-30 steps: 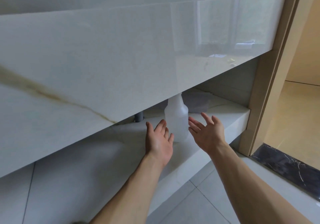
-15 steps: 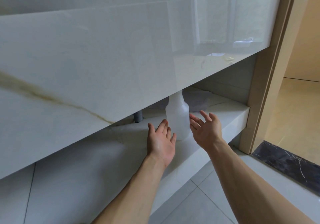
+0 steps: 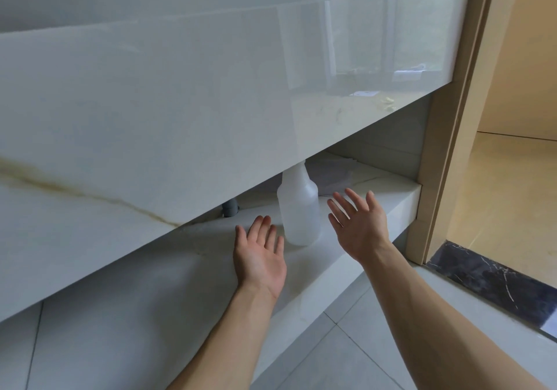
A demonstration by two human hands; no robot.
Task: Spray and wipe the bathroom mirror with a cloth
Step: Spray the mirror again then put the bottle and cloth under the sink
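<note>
Here the translucent plastic spray bottle (image 3: 298, 209) stands upright on the lower shelf (image 3: 346, 257), its top hidden beneath the marble worktop (image 3: 150, 103). Left hand (image 3: 260, 257) and right hand (image 3: 358, 224) flank it, fingers spread, holding nothing. Probably light, smooth, slightly squeezable; best gripped around the body.

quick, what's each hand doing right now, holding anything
Left hand: open, fingers straight, holding nothing, just left of the spray bottle.
Right hand: open, fingers spread, holding nothing, just right of the bottle.
</note>
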